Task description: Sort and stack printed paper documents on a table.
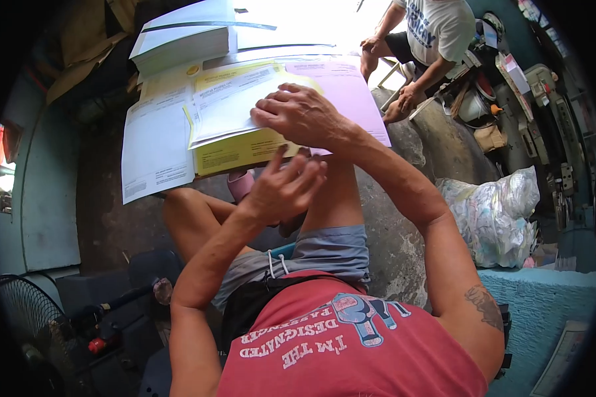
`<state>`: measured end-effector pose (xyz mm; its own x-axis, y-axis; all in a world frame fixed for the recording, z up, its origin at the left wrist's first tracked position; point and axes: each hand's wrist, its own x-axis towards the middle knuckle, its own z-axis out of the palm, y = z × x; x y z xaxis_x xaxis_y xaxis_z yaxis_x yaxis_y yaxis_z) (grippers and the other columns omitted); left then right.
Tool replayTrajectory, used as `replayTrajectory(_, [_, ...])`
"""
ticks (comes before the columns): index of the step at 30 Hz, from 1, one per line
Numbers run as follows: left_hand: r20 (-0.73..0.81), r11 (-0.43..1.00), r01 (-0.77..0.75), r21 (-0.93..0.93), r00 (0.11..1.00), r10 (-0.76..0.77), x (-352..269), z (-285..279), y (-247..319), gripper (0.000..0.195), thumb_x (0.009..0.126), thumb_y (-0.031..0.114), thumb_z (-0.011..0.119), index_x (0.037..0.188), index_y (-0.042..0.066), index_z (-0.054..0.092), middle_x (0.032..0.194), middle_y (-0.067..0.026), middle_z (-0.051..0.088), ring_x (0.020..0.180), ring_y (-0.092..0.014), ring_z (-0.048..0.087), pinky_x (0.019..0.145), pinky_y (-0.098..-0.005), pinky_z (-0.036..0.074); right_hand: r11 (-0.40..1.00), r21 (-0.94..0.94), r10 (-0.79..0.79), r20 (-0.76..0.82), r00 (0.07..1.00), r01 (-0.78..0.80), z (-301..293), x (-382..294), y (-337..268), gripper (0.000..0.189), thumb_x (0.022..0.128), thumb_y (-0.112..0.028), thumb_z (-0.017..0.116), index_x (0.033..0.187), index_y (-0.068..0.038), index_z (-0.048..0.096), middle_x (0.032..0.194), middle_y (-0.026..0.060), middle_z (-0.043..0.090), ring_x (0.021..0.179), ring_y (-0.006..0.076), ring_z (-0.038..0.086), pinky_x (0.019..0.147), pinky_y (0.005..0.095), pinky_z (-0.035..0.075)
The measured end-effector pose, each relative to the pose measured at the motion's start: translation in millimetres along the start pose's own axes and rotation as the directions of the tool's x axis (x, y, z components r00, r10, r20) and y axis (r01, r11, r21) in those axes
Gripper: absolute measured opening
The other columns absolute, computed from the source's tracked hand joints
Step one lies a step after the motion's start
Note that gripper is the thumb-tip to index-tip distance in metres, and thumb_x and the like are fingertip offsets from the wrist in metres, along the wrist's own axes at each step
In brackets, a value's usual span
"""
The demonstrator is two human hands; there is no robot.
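Note:
My right hand (303, 116) lies over a stack of white printed forms (233, 111), its fingers bent. Whether it pinches a sheet cannot be told. Below it, just off the table's near edge, is my left hand (288, 191), slightly blurred, with fingers apart and nothing visible in it. Under the white forms are yellow printed forms (238, 151), partly covered. Pink sheets (352, 109) lie to the right, and more white forms (156, 144) spread to the left, overhanging the edge.
A thick paper stack (184, 44) with a dark strip across it stands at the far left of the table. Another person (437, 39) sits beyond the right corner. A stuffed plastic bag (491, 218) rests at right, and a fan (30, 307) stands at lower left.

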<state>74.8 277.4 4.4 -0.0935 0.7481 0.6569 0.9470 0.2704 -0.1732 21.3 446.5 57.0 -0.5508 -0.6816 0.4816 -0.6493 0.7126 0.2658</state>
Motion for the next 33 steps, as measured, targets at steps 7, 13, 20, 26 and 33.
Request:
replayTrajectory(7, [0.224, 0.996, 0.074, 0.048, 0.971, -0.083, 28, 78, 8, 0.038, 0.089, 0.023, 0.064, 0.119, 0.001, 0.068, 0.121, -0.0141, 0.065, 0.118, -0.027, 0.059, 0.103, -0.0625, 0.041, 0.967, -0.07, 0.248, 0.068, 0.966, -0.243, -30, -94, 63, 0.021, 0.087, -0.004, 0.059, 0.105, -0.009, 0.068, 0.102, 0.007, 0.074, 0.096, 0.0243, 0.072, 0.086, 0.0364, 0.056])
replayTrajectory(13, [0.122, 0.998, 0.04, -0.054, 0.992, -0.033, 24, 84, -1, 0.016, 0.081, 0.011, 0.063, 0.092, 0.004, 0.072, 0.091, -0.0086, 0.068, 0.094, -0.024, 0.067, 0.095, -0.0586, 0.046, 0.867, -0.026, 0.496, 0.128, 0.859, -0.497, -33, -170, 39, 0.027, 0.084, -0.001, 0.059, 0.108, -0.01, 0.068, 0.103, 0.0089, 0.075, 0.098, 0.0277, 0.072, 0.085, 0.0394, 0.057])
replayTrajectory(20, [0.107, 0.95, 0.257, -0.175, 0.964, -0.241, 31, 61, -19, 0.014, 0.08, 0.015, 0.071, 0.093, 0.01, 0.067, 0.091, -0.0048, 0.07, 0.092, -0.025, 0.068, 0.09, -0.0486, 0.049, 0.882, 0.018, 0.454, 0.237, 0.859, -0.471, -44, -179, 10, 0.04, 0.084, -0.002, 0.064, 0.123, -0.006, 0.064, 0.121, 0.0112, 0.07, 0.113, 0.0284, 0.067, 0.097, 0.0406, 0.053])
replayTrajectory(26, [0.029, 0.934, 0.355, 0.031, 0.934, -0.356, -63, -29, -66, 0.046, 0.088, 0.031, 0.074, 0.128, 0.01, 0.062, 0.129, -0.0083, 0.065, 0.121, -0.03, 0.06, 0.1, -0.0515, 0.045, 0.759, 0.153, 0.606, 0.186, 0.773, -0.632, -35, -175, 16, 0.046, 0.076, 0.011, 0.057, 0.117, -0.008, 0.067, 0.112, 0.0146, 0.072, 0.104, 0.0323, 0.069, 0.089, 0.0417, 0.056])
replayTrajectory(33, [0.394, 0.724, 0.376, 0.579, 0.648, -0.652, -206, -131, -121, 0.051, 0.085, 0.022, 0.075, 0.132, 0.009, 0.061, 0.138, -0.0084, 0.06, 0.127, -0.03, 0.056, 0.105, -0.0584, 0.039, 0.67, 0.156, 0.698, 0.204, 0.687, -0.726, -30, -177, 14, 0.056, 0.073, 0.012, 0.049, 0.12, -0.011, 0.067, 0.113, 0.0186, 0.07, 0.103, 0.0367, 0.069, 0.09, 0.0438, 0.056])
